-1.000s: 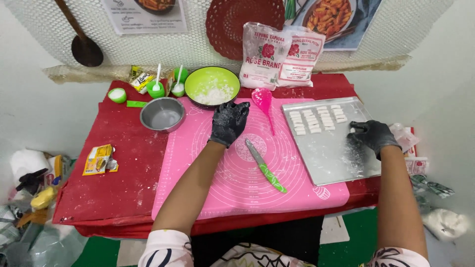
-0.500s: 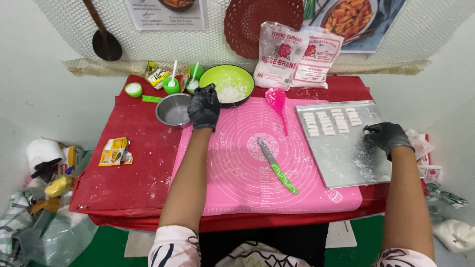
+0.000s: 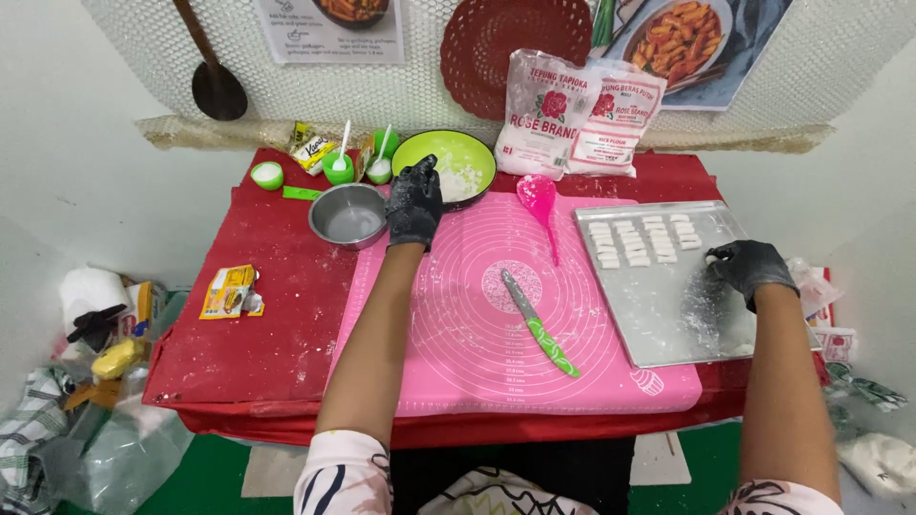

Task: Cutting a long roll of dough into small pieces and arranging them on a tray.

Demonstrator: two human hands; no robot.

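Reaching farther forward than before, the left hand (image 3: 414, 200) hovers open-fingered at the green bowl's (image 3: 475, 154) rim, while the right hand (image 3: 750, 269) rests loosely curled, gripping nothing, on the floury metal tray (image 3: 658, 315).

Left hand (image 3: 414, 202) outstretched, right hand (image 3: 751, 269) seemingly curled, both gloved

Matt metal tray (image 3: 668, 324) (flour-dusted), smooth pink silicone mat (image 3: 458, 353).

2 flour bags (image 3: 572, 114) – 1 knife (image 3: 541, 336) – 1 tray (image 3: 668, 315)
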